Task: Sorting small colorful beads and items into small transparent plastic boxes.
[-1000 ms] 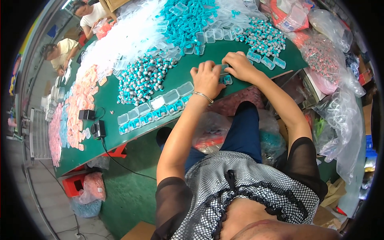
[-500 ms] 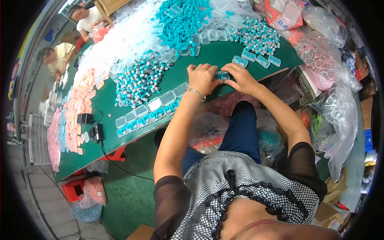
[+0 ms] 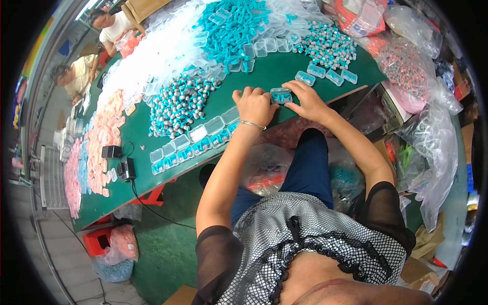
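Between my two hands, at the table's near edge, is a small clear plastic case (image 3: 281, 96) with teal and grey pieces inside. My right hand (image 3: 308, 101) pinches its right end between thumb and fingers. My left hand (image 3: 255, 105), with a bangle at the wrist, is closed at the case's left end, thumb and fingertips against it. Left of my left hand runs a row of open clear cases (image 3: 195, 143), their lids folded back and teal pieces in their near halves. Several closed filled cases (image 3: 325, 74) lie beyond my right hand.
Heaps of teal-and-grey pieces (image 3: 179, 105), teal parts (image 3: 235, 30) and clear cases (image 3: 152, 46) cover the green table (image 3: 244, 85). Peach cases (image 3: 103, 133) and a black adapter (image 3: 125, 169) with a cord lie left. Two people (image 3: 114, 31) sit far left; plastic bags (image 3: 406, 71) stand right.
The case shows more fully between my hands, as my left fingers have drawn back slightly to the left. My right hand keeps its hold. The whole view has shifted slightly.
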A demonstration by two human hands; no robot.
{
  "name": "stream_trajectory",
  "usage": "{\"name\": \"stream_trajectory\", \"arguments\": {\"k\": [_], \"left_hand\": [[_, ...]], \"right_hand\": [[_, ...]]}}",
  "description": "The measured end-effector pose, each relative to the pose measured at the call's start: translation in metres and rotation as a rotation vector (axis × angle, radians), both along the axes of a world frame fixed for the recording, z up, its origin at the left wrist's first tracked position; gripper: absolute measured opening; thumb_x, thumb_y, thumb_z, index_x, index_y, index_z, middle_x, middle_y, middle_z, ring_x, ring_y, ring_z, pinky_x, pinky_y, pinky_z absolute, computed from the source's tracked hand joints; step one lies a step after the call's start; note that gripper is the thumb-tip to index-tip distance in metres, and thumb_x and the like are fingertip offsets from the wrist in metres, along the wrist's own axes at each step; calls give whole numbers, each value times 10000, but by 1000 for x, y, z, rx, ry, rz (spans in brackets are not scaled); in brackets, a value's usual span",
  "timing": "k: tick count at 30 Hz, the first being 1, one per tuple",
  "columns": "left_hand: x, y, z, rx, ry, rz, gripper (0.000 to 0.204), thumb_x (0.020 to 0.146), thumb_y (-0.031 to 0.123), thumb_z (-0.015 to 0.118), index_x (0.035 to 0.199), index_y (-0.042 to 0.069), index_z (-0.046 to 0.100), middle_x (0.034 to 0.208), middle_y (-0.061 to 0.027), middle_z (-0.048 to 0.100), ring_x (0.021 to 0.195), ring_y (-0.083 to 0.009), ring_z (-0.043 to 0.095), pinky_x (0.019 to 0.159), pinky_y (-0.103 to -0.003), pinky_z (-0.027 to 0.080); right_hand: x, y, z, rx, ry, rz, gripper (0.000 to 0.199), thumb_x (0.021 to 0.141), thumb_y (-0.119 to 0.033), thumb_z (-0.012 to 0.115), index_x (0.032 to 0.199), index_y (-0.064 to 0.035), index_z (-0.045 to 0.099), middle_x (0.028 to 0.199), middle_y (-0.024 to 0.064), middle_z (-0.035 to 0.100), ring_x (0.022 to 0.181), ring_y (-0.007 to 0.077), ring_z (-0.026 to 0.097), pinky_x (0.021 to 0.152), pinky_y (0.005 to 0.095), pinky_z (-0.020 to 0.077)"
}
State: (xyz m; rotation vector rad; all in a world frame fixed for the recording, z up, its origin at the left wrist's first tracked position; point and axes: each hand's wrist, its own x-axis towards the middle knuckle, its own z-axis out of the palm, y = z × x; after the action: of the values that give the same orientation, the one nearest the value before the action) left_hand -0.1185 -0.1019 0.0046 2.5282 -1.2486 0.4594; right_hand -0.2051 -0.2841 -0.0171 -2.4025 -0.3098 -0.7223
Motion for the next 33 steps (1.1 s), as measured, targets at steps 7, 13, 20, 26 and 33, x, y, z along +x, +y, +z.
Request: {"name": "stream_trajectory", "arguments": {"k": [7,13,20,26,33], "left_hand": [[-7,1,-3,29,-198,-74,232,681,302,776,843,144,724,930,2,644,979,-219,570,912,-498,330],[-3,11,17,65,-200,-133,268,669,298,784,868,136,709,974,2,632,977,-218,567,899,-500,345],[17,-4,2,-8,-164,-198,315,677,311,782,935,162,677,926,0,631,906,-204,583,815,-433,371],[26,-15,-7,9,-228,-364,191,755,278,728,872,148,651,820,-2,619,816,-200,601,772,-407,382],[22,-11,0,67,-119,-334,216,773,305,716,909,152,648,848,-12,626,842,-204,603,764,-419,374]], "right_hand": [[-1,5,-1,-39,-35,-23,477,744,-87,732,1174,-16,539,1134,176,559,1048,372,547,884,430,464],[-5,6,-1,-127,-77,-51,425,763,-87,717,1146,-7,552,1112,178,570,1038,370,551,880,433,466],[-3,6,0,-121,-91,-28,382,778,-74,698,1127,-4,561,1095,172,578,1022,362,560,865,424,473],[-1,-4,-11,11,-50,-18,261,801,-89,682,1034,-12,590,991,152,603,923,351,580,793,422,473],[-3,-11,-1,-91,-38,-2,223,800,-110,682,1005,-41,625,932,113,628,881,308,597,786,393,461]]}}
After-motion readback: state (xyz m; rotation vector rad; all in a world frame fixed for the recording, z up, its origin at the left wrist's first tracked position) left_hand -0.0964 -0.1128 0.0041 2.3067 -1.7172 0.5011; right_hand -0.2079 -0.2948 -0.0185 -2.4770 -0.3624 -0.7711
